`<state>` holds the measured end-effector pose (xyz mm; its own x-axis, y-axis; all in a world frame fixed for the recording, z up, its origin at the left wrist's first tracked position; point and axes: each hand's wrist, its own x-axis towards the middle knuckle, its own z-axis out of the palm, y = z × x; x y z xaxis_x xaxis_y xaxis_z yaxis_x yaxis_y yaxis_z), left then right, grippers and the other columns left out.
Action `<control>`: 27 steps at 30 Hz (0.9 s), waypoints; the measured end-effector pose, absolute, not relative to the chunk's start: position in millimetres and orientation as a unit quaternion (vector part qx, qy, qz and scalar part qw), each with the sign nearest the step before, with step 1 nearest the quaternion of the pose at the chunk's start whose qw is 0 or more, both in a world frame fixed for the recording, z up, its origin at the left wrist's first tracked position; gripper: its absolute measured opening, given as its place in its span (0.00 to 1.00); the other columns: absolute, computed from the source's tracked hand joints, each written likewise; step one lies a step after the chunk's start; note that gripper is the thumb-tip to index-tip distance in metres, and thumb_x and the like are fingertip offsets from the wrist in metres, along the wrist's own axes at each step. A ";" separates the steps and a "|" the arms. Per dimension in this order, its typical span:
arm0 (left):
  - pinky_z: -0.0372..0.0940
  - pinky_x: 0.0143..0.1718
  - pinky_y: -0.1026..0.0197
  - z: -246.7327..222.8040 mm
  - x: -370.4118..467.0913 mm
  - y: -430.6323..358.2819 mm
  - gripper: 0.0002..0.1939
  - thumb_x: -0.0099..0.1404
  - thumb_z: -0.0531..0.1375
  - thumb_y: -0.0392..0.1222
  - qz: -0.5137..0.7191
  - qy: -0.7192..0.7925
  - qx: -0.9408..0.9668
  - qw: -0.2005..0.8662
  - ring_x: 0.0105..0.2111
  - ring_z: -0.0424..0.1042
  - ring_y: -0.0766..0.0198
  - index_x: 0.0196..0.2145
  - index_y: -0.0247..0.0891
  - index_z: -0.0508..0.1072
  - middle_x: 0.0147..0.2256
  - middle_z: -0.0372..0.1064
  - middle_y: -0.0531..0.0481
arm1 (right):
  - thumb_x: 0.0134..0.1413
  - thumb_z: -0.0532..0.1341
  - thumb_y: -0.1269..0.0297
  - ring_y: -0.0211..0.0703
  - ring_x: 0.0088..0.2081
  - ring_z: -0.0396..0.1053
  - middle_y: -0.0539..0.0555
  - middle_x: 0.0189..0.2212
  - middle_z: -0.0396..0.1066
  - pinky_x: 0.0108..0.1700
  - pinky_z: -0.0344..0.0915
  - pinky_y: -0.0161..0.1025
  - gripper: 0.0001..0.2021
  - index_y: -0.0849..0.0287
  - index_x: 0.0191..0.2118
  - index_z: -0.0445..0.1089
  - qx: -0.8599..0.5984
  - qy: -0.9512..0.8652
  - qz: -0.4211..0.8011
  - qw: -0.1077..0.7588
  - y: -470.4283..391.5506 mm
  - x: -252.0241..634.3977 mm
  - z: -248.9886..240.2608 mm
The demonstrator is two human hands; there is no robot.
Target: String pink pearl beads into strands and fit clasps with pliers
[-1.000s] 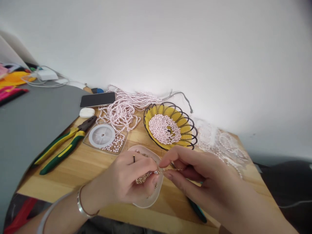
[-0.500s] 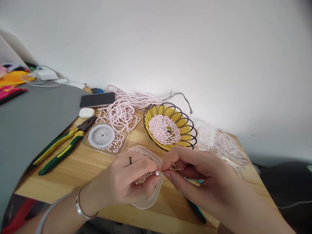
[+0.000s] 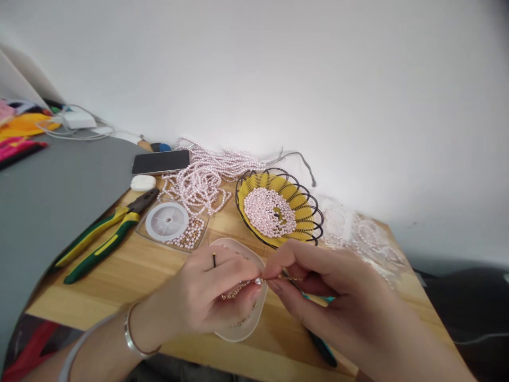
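Wooden table (image 3: 131, 286) — above it, left hand (image 3: 222, 292) pinches a pearl bead (image 3: 258, 281); right hand (image 3: 330, 297) pinches gold chain (image 3: 293, 278).

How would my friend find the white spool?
On the wooden table, find the big green-and-yellow pliers. Just right of them sits a clear box. The white spool is the flat, round wheel in it, much bigger than the pink and gold beads beside it.

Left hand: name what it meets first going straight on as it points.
Likely the fingertips of the right hand, which pinch gold chain beside the white bead in the left hand; depth is unclear.
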<state>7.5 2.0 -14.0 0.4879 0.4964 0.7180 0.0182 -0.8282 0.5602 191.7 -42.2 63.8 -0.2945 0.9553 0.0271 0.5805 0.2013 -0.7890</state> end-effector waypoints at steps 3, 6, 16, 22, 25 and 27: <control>0.58 0.25 0.67 -14.6 6.6 1.8 0.06 0.72 0.55 0.33 0.480 0.161 0.824 0.253 0.22 0.57 0.70 0.37 0.34 0.70 0.23 0.62 0.56 | 0.61 0.59 0.73 0.32 0.21 0.59 0.41 0.20 0.59 0.21 0.57 0.26 0.07 0.52 0.38 0.69 -0.541 -0.718 0.341 0.274 -43.3 191.5 65.0; 0.57 0.24 0.66 -15.4 6.3 1.9 0.06 0.72 0.55 0.33 0.481 0.159 0.825 0.250 0.22 0.56 0.70 0.36 0.34 0.70 0.23 0.63 0.56 | 0.61 0.59 0.72 0.33 0.22 0.59 0.42 0.21 0.60 0.22 0.56 0.28 0.06 0.52 0.35 0.69 -0.540 -0.723 0.346 0.256 -44.2 191.9 65.5; 0.54 0.23 0.66 -12.6 6.7 -0.3 0.05 0.70 0.54 0.30 0.483 0.164 0.817 0.269 0.22 0.53 0.71 0.35 0.35 0.66 0.26 0.65 0.56 | 0.61 0.58 0.73 0.34 0.24 0.64 0.45 0.24 0.67 0.25 0.61 0.29 0.08 0.52 0.38 0.71 -0.532 -0.732 0.348 0.243 -43.6 195.2 66.3; 0.53 0.23 0.67 -9.1 7.1 2.2 0.06 0.69 0.54 0.31 0.475 0.152 0.806 0.319 0.23 0.54 0.71 0.32 0.37 0.63 0.25 0.58 0.57 | 0.63 0.59 0.69 0.34 0.26 0.67 0.46 0.26 0.72 0.25 0.61 0.30 0.05 0.52 0.37 0.71 -0.521 -0.743 0.352 0.229 -42.5 197.4 69.1; 0.52 0.23 0.66 -9.8 7.4 2.3 0.08 0.68 0.54 0.31 0.468 0.148 0.806 0.331 0.23 0.53 0.71 0.31 0.38 0.62 0.23 0.53 0.58 | 0.64 0.59 0.70 0.33 0.27 0.68 0.45 0.27 0.73 0.27 0.63 0.28 0.06 0.51 0.38 0.71 -0.514 -0.737 0.376 0.228 -43.6 198.0 69.4; 0.51 0.23 0.65 -10.3 7.3 1.9 0.08 0.68 0.54 0.32 0.458 0.147 0.809 0.338 0.22 0.53 0.70 0.31 0.39 0.61 0.23 0.51 0.59 | 0.64 0.59 0.71 0.32 0.27 0.68 0.44 0.27 0.72 0.28 0.64 0.27 0.06 0.51 0.38 0.70 -0.509 -0.734 0.386 0.231 -44.1 198.1 68.8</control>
<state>7.3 1.9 -10.3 0.5367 0.5471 0.6423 -0.0731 -0.7283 0.6814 198.1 -44.1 68.8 -0.3750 0.9254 -0.0551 0.5687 0.1827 -0.8020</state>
